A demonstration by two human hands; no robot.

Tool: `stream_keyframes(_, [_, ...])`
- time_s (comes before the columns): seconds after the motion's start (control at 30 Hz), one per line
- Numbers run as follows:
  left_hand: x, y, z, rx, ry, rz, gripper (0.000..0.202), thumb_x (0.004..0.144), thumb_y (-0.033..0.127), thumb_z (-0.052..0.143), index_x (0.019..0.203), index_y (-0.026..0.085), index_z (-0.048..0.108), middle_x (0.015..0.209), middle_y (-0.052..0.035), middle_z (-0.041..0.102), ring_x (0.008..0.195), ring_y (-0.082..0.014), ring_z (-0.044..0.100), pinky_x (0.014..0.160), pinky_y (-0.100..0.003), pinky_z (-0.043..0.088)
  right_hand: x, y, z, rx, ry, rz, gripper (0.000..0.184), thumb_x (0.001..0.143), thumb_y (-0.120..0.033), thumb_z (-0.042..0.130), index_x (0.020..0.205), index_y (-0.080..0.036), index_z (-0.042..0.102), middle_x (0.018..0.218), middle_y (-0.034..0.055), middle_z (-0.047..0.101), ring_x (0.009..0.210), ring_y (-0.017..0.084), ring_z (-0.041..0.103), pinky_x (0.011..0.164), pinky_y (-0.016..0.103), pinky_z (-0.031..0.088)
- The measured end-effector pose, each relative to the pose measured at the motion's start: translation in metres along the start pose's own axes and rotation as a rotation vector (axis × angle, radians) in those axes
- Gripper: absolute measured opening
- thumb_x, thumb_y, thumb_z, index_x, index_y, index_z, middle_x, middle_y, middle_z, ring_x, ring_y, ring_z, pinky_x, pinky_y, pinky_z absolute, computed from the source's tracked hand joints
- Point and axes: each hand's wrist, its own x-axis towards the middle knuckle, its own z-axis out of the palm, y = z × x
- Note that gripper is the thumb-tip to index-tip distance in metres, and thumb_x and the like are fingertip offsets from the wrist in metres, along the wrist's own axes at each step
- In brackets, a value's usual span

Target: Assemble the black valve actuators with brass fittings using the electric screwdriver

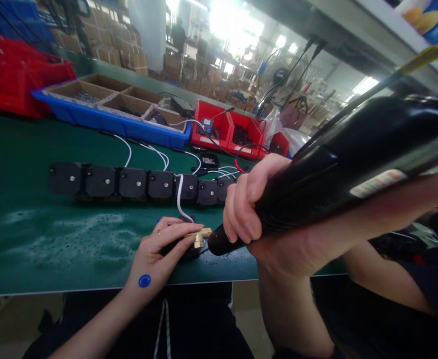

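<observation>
My left hand (pixel 153 257) pinches a brass T-shaped fitting (pixel 199 240) between thumb and fingers, low over the front of the green bench. Beneath those fingers sits a dark block, mostly hidden, and a white cable (pixel 180 199) runs up from it. Wrapped round a thick black electric screwdriver (pixel 338 164) is my right hand (pixel 274 244). The driver slants down to the left, and its nose and thin bit end beside the fitting. Whether the bit touches a screw cannot be seen. A blue round sticker (pixel 144 281) is on my left wrist.
Several black square units (pixel 131 183) stand in a row behind my hands, with white cables behind them. Further back are a blue divided tray (pixel 121 122), small red bins (pixel 222 142) and a large red bin (pixel 20 75). Another person's forearm (pixel 383 279) shows at right.
</observation>
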Motion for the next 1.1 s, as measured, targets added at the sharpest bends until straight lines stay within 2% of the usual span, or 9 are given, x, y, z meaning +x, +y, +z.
stream_keyframes(0.2, [-0.0012,-0.0017,0.0003,-0.004,0.007,0.004,0.019,0.092,0.032,0.069,0.103,0.032,0.084,0.098,-0.0033,0.079,0.095,-0.0222,0.067,0.089,-0.034,0.057,-0.0026,-0.0010,-0.0022,-0.024,-0.073,0.036,0.081,0.081,-0.095,0.029,0.054,-0.024,0.057,0.040,-0.0020,0.047,0.034,0.009,0.047,0.036,0.021,0.037])
stream_keyframes(0.37, [-0.0015,-0.0023,0.0006,-0.013,0.016,0.021,0.018,0.093,0.030,0.069,0.104,0.033,0.084,0.098,-0.0021,0.079,0.095,-0.0205,0.068,0.087,-0.031,0.057,-0.0017,-0.0027,0.0024,-0.004,-0.033,0.044,0.084,0.079,-0.097,0.023,0.050,-0.023,0.053,0.036,-0.0022,0.042,0.031,0.008,0.043,0.035,0.020,0.035])
stream_keyframes(0.47, [-0.0017,-0.0043,0.0002,-0.015,0.012,0.036,0.019,0.093,0.028,0.070,0.104,0.033,0.084,0.098,-0.0018,0.080,0.095,-0.0199,0.068,0.086,-0.029,0.056,-0.0005,-0.0020,0.0039,0.023,-0.017,0.026,0.082,0.074,-0.099,0.037,0.049,-0.023,0.054,0.036,-0.0010,0.044,0.031,0.010,0.043,0.032,0.022,0.034])
stream_keyframes(0.57, [-0.0023,-0.0062,0.0006,-0.017,0.008,0.051,0.020,0.093,0.027,0.070,0.105,0.034,0.083,0.098,-0.0008,0.080,0.095,-0.0190,0.068,0.086,-0.028,0.056,-0.0003,-0.0008,0.0037,0.069,0.018,0.066,0.077,0.069,-0.096,0.053,0.048,-0.021,0.055,0.034,0.0003,0.045,0.028,0.013,0.041,0.030,0.025,0.032])
stream_keyframes(0.63, [-0.0026,-0.0068,0.0012,-0.019,0.006,0.062,0.021,0.093,0.026,0.070,0.106,0.036,0.083,0.099,0.0006,0.080,0.095,-0.0177,0.067,0.086,-0.026,0.055,-0.0009,0.0001,0.0031,0.087,0.019,0.080,0.074,0.069,-0.092,0.058,0.048,-0.021,0.057,0.034,0.0002,0.045,0.029,0.013,0.042,0.031,0.025,0.032])
stream_keyframes(0.77, [-0.0023,-0.0070,0.0017,-0.018,0.006,0.076,0.023,0.094,0.024,0.070,0.107,0.038,0.082,0.099,0.0017,0.080,0.095,-0.0165,0.068,0.085,-0.025,0.055,-0.0013,0.0027,0.0015,0.090,0.002,0.059,0.069,0.072,-0.088,0.055,0.050,-0.023,0.061,0.036,-0.0014,0.046,0.030,0.011,0.043,0.032,0.023,0.032])
stream_keyframes(1.1, [-0.0014,-0.0086,0.0015,-0.003,0.020,0.091,0.023,0.094,0.024,0.070,0.107,0.037,0.082,0.098,0.0002,0.078,0.095,-0.0168,0.069,0.086,-0.025,0.057,-0.0020,0.0017,0.0040,0.048,-0.018,0.069,0.072,0.074,-0.089,0.050,0.054,-0.022,0.067,0.036,-0.0026,0.045,0.031,0.010,0.044,0.034,0.021,0.035])
